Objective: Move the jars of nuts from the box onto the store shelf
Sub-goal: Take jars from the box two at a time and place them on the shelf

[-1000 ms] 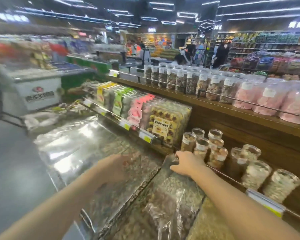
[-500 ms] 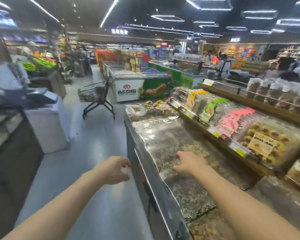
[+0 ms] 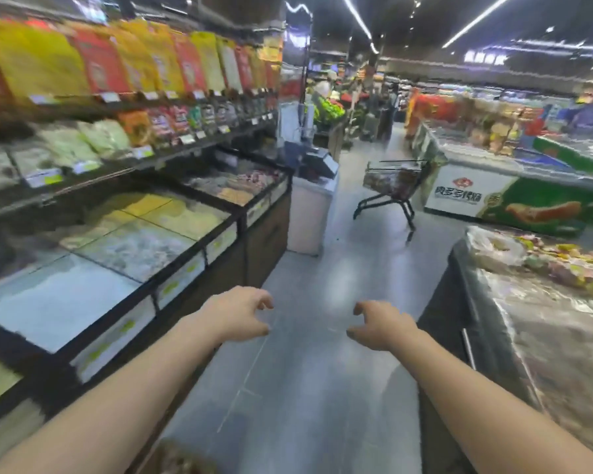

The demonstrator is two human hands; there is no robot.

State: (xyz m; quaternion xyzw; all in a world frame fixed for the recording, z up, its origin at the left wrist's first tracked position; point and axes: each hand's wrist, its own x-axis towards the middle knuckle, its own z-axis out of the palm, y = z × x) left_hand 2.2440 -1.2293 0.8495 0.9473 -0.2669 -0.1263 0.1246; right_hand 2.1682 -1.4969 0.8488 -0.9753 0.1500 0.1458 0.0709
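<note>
Between jars: my left hand (image 3: 235,314) and right hand (image 3: 382,325) hang loosely curled, empty, over the aisle floor (image 3: 305,388); no box in view, find it next.

I'm looking down a supermarket aisle, grey glossy floor (image 3: 308,354) throwing back the light. On my left, glass-topped bulk bins (image 3: 124,241) under shelves of red and yellow packets (image 3: 144,63). On my right, a surface wrapped in clear plastic (image 3: 545,319). Ahead stands a shopping cart (image 3: 392,186) beside a green-and-white chest freezer (image 3: 514,196), and a white bin (image 3: 310,210). Strip lights (image 3: 356,18) run across the dark ceiling.
</note>
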